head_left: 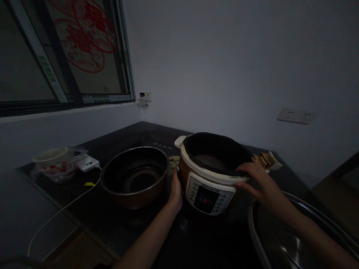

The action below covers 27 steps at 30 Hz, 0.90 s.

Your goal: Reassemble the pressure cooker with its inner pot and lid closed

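Observation:
An electric pressure cooker (pixel 193 186) without its lid stands slightly tilted on the dark table, its button panel facing me. My left hand (pixel 175 192) presses against its left side, the fingertips partly hidden behind it. On the right, my right hand (pixel 256 177) grips the rim, thumb outside and fingers over the edge. Inside, the dark liner and a round base show. To the left of my left hand sits a brown pot (pixel 134 201) with a black interior. Below my right forearm lies a large glass lid (pixel 254 224) with a metal rim.
A cup in a plastic bag (pixel 56 166), a white charger (pixel 88 163) with its cable and a yellow scrap (pixel 89 184) are at the left. Behind the cooker, brown pieces (pixel 266 160) lie at the right. Wall sockets (pixel 295 116) and a window (pixel 95 48) are beyond.

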Motion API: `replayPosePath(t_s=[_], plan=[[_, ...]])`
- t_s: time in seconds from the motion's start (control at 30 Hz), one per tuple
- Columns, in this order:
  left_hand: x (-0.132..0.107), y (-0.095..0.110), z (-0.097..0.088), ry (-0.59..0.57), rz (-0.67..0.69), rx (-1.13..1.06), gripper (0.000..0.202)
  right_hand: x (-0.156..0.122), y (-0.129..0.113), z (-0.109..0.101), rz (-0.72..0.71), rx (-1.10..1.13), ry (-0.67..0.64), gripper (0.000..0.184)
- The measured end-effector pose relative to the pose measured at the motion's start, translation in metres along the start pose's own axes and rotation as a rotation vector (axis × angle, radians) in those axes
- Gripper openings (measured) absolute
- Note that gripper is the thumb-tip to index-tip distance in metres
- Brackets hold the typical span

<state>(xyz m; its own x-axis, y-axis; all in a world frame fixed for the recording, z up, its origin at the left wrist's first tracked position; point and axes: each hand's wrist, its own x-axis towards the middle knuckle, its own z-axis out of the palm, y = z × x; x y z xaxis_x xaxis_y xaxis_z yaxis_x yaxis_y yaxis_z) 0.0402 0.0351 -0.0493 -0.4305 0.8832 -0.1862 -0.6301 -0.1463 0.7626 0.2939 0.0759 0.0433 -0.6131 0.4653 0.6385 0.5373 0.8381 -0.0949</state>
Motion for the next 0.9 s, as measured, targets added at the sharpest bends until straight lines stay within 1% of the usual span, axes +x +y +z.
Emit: replayPosePath(t_s=[0.07,0.13,0.2,0.27,0.37,0.47,0.57,0.63,0.67,0.77,0.9], plan=[[0.000,-0.003,-0.007,0.006,-0.070,-0.025,0.043,0.000,0.002,-0.003,0.003,-0.020,-0.024,0.034],[-0.001,-0.003,-0.010,0.013,-0.109,-0.044,0.041,0.002,0.000,-0.008,-0.016,-0.055,-0.059,0.036],[-0.002,0.000,-0.011,0.018,-0.130,-0.054,0.041,0.006,-0.008,-0.012,-0.057,-0.097,-0.101,0.039],[-0.002,0.004,-0.008,0.007,-0.122,-0.059,0.041,0.012,-0.022,-0.013,-0.090,-0.135,-0.139,0.043],[-0.002,0.015,0.002,-0.055,-0.037,-0.073,0.041,0.028,-0.051,-0.005,-0.112,-0.228,-0.154,0.041],[0.000,0.028,0.015,-0.115,0.102,-0.075,0.039,0.048,-0.078,0.011,-0.135,-0.425,-0.129,0.032],[0.004,0.035,0.022,-0.157,0.280,0.058,0.043,0.067,-0.097,0.026,-0.149,-0.607,-0.091,0.029],[0.009,0.034,0.023,-0.155,0.355,0.166,0.046,0.075,-0.103,0.034,-0.138,-0.647,-0.044,0.030],[0.013,0.033,0.022,-0.151,0.366,0.196,0.048,0.077,-0.104,0.037,-0.131,-0.644,-0.017,0.030],[0.027,0.028,0.018,-0.164,0.357,0.216,0.050,0.078,-0.103,0.040,-0.143,-0.597,0.044,0.034],[0.047,0.025,0.013,-0.177,0.349,0.233,0.050,0.077,-0.098,0.039,-0.175,-0.546,0.070,0.043]])
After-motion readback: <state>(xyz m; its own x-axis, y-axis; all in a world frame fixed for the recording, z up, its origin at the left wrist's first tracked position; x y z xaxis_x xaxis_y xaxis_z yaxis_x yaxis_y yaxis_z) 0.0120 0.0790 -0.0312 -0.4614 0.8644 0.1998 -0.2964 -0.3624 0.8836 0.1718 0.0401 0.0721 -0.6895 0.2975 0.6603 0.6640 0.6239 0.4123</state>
